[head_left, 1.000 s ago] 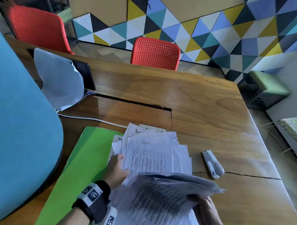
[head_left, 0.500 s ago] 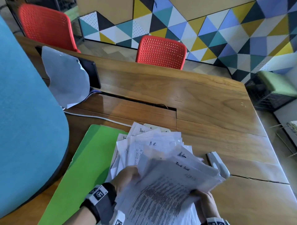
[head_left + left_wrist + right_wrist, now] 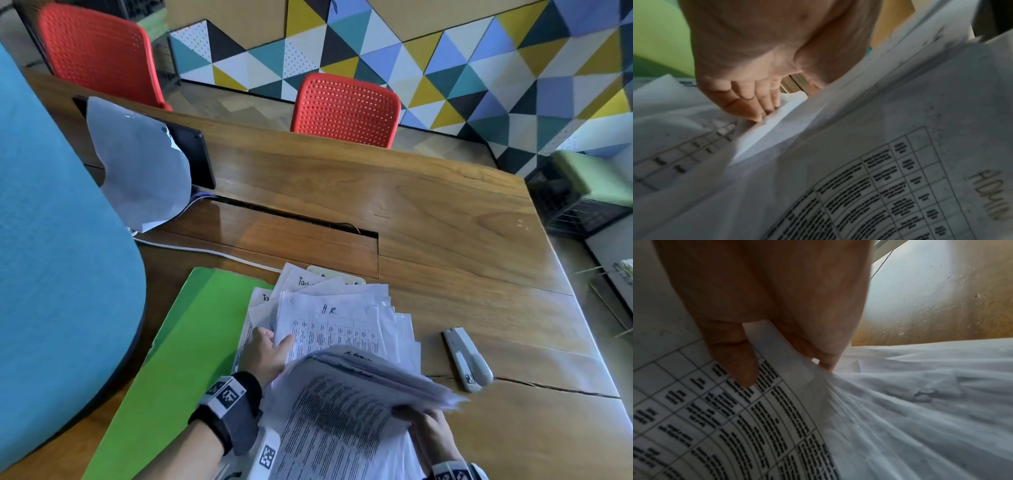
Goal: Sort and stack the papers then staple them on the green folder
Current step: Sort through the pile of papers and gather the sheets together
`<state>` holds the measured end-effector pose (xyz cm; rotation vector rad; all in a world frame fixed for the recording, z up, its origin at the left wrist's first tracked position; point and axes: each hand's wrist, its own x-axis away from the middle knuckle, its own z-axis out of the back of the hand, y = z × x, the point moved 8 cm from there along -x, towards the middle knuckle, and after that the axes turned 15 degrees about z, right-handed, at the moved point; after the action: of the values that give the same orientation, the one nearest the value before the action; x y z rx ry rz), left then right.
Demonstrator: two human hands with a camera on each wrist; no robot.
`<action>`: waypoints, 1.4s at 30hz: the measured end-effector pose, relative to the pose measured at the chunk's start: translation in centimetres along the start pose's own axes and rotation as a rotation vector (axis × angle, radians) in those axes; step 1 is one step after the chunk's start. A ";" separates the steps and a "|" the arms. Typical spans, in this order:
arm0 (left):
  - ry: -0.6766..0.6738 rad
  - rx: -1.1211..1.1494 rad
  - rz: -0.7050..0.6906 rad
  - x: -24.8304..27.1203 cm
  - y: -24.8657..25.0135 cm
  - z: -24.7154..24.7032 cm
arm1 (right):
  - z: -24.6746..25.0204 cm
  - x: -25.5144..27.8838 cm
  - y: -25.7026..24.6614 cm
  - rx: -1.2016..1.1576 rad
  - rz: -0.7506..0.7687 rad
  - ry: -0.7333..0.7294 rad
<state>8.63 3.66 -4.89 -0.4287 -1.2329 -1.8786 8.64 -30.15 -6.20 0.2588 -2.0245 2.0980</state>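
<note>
A green folder [image 3: 178, 359] lies on the wooden table [image 3: 445, 219] at the near left. Printed papers [image 3: 342, 318] are fanned over its right side, and the top sheet is headed "H.R.". My left hand [image 3: 275, 339] pinches the left edge of these sheets; its fingers [image 3: 748, 104] are tucked among the paper edges. My right hand [image 3: 421, 421] grips a thick lifted bundle of papers [image 3: 342, 404], with the thumb [image 3: 731, 353] on the printed top sheet and the fingers underneath. A white stapler [image 3: 467, 359] lies on the table, right of the papers and untouched.
A blue chair back [image 3: 51, 257] fills the left side. A dark tablet [image 3: 191, 154] with a white sheet [image 3: 140, 168] over it stands at the back left, and a white cable [image 3: 205, 251] runs from it. Two red chairs [image 3: 346, 106] stand behind the table. The table's right edge is near the stapler.
The bundle in my right hand swung forward over the fanned papers, then came back toward me, and the "H.R." sheet now shows. My left hand shifted to that sheet's left edge.
</note>
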 end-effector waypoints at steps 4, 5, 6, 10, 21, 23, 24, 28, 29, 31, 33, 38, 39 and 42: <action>-0.109 0.114 -0.104 1.0 0.3 0.4 | -0.5 -0.6 -0.9 -0.039 0.046 -0.040; -0.025 0.089 -0.182 1.3 0.6 1.2 | -0.7 -0.6 -0.9 -0.055 0.047 -0.056; 0.071 0.053 -0.235 1.8 1.0 2.1 | -0.9 -0.8 -0.9 -0.064 0.056 -0.066; 0.178 -0.184 -0.318 3.3 2.0 2.3 | -0.1 -1.3 0.2 -0.022 0.018 0.060; -0.701 0.477 0.128 4.7 -0.9 -1.6 | -1.6 -0.6 0.1 -0.221 -0.119 -0.065; -0.542 0.286 0.067 4.1 -0.9 -1.4 | -2.3 -0.7 -0.6 -0.251 -0.110 -0.115; -0.370 0.110 0.005 3.4 -0.7 -0.8 | -2.7 -0.6 -0.7 -0.255 -0.107 -0.148; -0.075 0.001 0.004 1.8 -0.3 0.2 | -3.2 -0.6 -0.6 -0.259 -0.130 -0.181; -0.093 0.073 0.053 1.4 -0.4 0.0 | -3.1 -0.6 -0.7 -0.249 -0.128 -0.176; -0.212 0.177 0.135 1.3 -0.3 -0.9 | -2.8 -0.6 -0.6 -0.207 -0.118 -0.172; -0.361 0.105 0.080 1.7 0.4 -2.1 | -2.6 -0.4 -0.7 -0.169 -0.101 -0.170; -0.562 -0.034 0.034 4.0 1.1 -2.8 | -1.9 -0.4 -0.9 -0.117 -0.026 -0.133; -0.601 0.016 0.027 4.5 1.2 -2.9 | -1.9 -0.6 -1.1 -0.119 -0.004 -0.125; -0.610 0.056 -0.025 5.8 1.5 -2.6 | -1.9 -1.0 -1.6 -0.149 0.051 -0.109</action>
<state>6.75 -1.48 -1.41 -1.0097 -1.6799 -1.7838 10.10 -28.26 -5.03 0.3059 -2.2594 1.9895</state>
